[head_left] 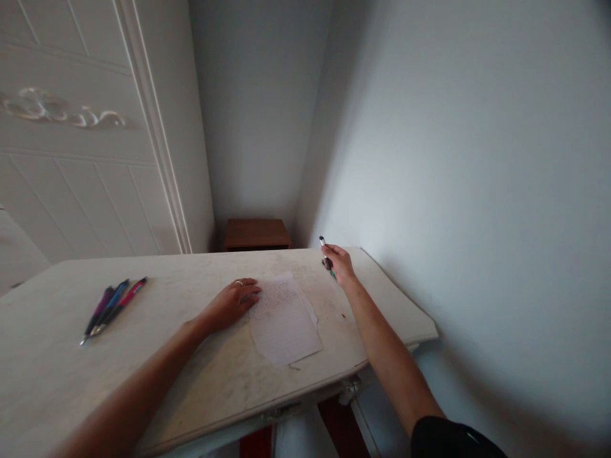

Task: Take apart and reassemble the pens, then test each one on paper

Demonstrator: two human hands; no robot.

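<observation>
A sheet of paper (286, 327) with writing on its upper part and a torn right edge lies on the white table (191, 394). My left hand (235, 302) rests flat at the paper's left edge, fingers stretched out, a ring on one of them. To the right of the sheet, my right hand (340, 262) is closed around a pen (323, 242), whose dark end points up. Something dark and greenish (328, 267) shows just below those fingers; I cannot tell whether it belongs to the pen or lies on the table.
Three pens (112, 308), purple, blue and red, lie together at the table's left. Small dark bits (343, 315) lie right of the paper. A brown wooden stand (256, 233) is behind the table. White panelled furniture (86, 146) rises at left, a pale wall (477, 191) at right.
</observation>
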